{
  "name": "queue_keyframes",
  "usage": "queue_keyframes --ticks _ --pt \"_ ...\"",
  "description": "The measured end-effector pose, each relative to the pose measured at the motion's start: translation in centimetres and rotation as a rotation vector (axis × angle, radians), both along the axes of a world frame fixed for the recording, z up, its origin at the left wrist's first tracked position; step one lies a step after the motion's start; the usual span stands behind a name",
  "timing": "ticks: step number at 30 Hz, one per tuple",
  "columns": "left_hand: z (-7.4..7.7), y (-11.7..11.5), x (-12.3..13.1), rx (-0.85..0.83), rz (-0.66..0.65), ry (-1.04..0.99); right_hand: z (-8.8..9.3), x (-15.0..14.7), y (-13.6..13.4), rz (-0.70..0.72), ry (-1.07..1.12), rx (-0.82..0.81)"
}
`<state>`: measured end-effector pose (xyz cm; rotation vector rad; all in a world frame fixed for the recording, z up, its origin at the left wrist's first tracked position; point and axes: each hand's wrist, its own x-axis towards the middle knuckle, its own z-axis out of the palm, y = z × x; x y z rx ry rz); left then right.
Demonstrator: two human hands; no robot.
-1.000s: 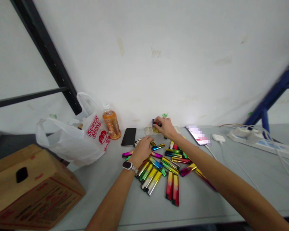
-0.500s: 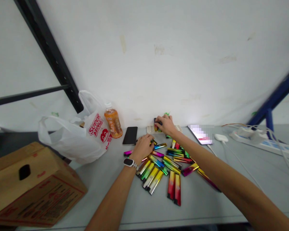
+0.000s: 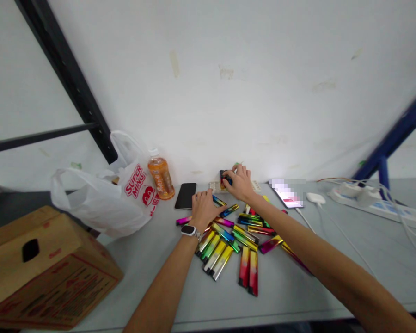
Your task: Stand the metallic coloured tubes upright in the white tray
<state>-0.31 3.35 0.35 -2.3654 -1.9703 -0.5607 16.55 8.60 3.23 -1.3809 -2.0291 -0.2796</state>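
Note:
Shiny two-tone lighters (image 3: 222, 261) with dark ends are spread across the table, some lined up side by side and others crossing. Against the wall stands a pale tray with holes (image 3: 215, 186), partly covered by my right hand (image 3: 240, 182). Thumb and fingers of that hand are closed round a dark-ended lighter (image 3: 228, 180) at the tray, next to other upright ones. My left hand (image 3: 205, 209), with a watch at the wrist, lies over the left side of the pile, fingers stretched out beside a blue lighter (image 3: 219, 200).
To the left are a black phone (image 3: 186, 196), an orange drink bottle (image 3: 161, 177), a white plastic bag (image 3: 107, 208) and a cardboard box (image 3: 69, 268). On the right lie a lit phone (image 3: 287, 193), a white charging case (image 3: 315, 198) and a power strip (image 3: 395, 209) with cables.
My left hand has lifted slightly and its fingers have stretched forward, uncovering a blue lighter. My right hand stays at the tray with its fingers shifted. The view has moved a little.

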Motion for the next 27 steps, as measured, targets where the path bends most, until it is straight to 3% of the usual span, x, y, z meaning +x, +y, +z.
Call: queue_keyframes --ticks 4,7,11,14,17,20,22,27 --pt "-0.2 0.3 0.4 0.037 -0.027 -0.04 -1.0 -0.2 -1.9 0.0 0.136 -0.022" --pt "0.0 0.3 0.2 0.12 -0.193 -0.147 -1.5 -0.2 -3.1 0.077 0.311 -0.11" --pt "0.8 -0.3 0.1 0.22 -0.396 -0.287 -2.0 -0.7 -4.2 0.228 0.626 -0.369" --pt "1.3 -0.9 0.2 0.257 -0.478 -0.336 -2.2 -1.5 -4.9 0.345 0.848 -0.59" --pt "1.7 -1.5 0.2 0.277 -0.544 -0.358 -2.1 -2.4 -5.6 0.45 1.11 -0.709" --pt "1.9 -1.8 -0.4 0.287 -0.589 -0.406 -1.9 -2.6 -6.4 0.448 1.321 -0.715" --pt "1.8 -1.8 -0.8 0.281 -0.601 -0.478 -1.8 -2.4 -6.9 0.403 1.341 -0.682" --pt "1.1 -1.3 -1.1 0.26 -0.494 -0.57 -1.6 -1.7 -8.1 0.211 1.03 -0.39"
